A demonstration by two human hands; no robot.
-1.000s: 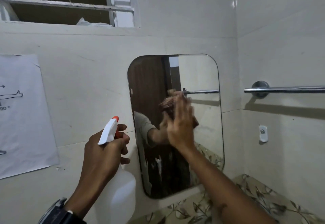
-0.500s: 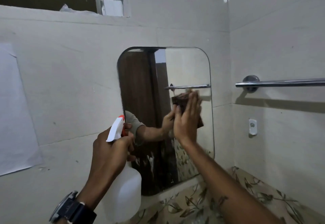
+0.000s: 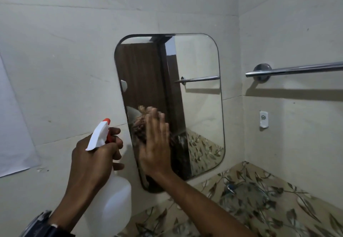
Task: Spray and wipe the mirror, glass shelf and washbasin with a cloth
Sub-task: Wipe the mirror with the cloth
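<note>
My right hand [image 3: 156, 143], fingers straight and flat, is pressing the brown cloth [image 3: 138, 128] against the lower left of the mirror [image 3: 200, 106]. My left hand [image 3: 92, 160] is gripping the white spray bottle [image 3: 111, 201] by its neck, fingers curled round.

The pale tiled wall [image 3: 55, 60] carried a rounded mirror [image 3: 200, 106], with a paper sheet [image 3: 13, 125] stuck well to its left. The adjoining wall bore a chrome rail [image 3: 297, 69], a small white hook [image 3: 263, 119] below it. Floral tiles [image 3: 259, 199] ran beneath.
</note>
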